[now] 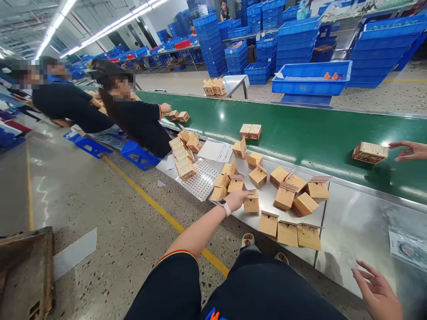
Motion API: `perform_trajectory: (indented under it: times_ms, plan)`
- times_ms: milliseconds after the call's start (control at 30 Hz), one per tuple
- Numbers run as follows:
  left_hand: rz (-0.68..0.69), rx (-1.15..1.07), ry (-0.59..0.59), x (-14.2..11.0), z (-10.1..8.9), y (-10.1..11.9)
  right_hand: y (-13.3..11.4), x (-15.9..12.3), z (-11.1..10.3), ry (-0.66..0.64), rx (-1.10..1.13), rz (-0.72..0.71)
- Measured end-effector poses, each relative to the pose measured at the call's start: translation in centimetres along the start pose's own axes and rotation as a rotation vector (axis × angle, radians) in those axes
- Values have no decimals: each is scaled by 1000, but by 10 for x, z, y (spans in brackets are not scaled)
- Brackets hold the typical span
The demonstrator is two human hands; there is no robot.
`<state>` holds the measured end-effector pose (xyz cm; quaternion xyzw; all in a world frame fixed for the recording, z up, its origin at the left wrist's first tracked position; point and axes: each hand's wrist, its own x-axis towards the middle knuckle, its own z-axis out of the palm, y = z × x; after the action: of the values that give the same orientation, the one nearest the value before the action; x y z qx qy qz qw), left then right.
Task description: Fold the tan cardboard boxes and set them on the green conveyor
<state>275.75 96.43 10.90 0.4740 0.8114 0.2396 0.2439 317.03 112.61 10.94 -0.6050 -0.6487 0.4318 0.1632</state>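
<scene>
My left hand (237, 199) reaches out to the steel work table (353, 222) and closes its fingers on a small brown carton (251, 202) with an open top flap. Several more open brown cartons (293, 195) lie scattered around it. My right hand (378, 291) hovers at the lower right with fingers spread and nothing in it, near the table's front edge. A sheet of labels (202, 180) lies to the left of the cartons.
A green conveyor belt (300, 133) runs behind the table and carries a few closed cartons (369, 152). Another person's hand (408, 150) reaches toward one at the right. Two seated co-workers (133, 115) work at the left on blue stools (138, 155). Stacked blue crates (310, 78) fill the background.
</scene>
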Motion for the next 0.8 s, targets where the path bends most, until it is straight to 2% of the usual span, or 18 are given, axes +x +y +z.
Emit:
perform_trajectory:
  times_ms: [167, 267, 367, 433, 500, 567, 667, 733, 800]
  plan:
    - [24, -62, 27, -22, -8, -14, -6, 4, 0, -5, 6, -42]
    - [46, -76, -20, -20, 2, -8, -2, 16, 4, -69, -22, -44]
    - [65, -88, -63, -15, 18, -1, 6, 26, 13, -79, -15, -64]
    - [83, -123, -59, -16, 23, -1, 9, 29, 20, -78, 23, -87]
    - [70, -176, -4, -19, 21, -6, 10, 28, 25, -84, 56, -102]
    - [-26, -217, 137, -23, 15, -13, 7, 26, 26, -84, 63, -87]
    - [-278, -168, 393, -17, 14, -17, 3, 23, 25, -62, 49, -31]
    - [-433, -90, 467, -2, 19, -13, 1, 22, 26, -82, 30, 0]
    - [-554, -29, 473, 17, 24, -8, 2, 21, 29, -124, 22, -3]
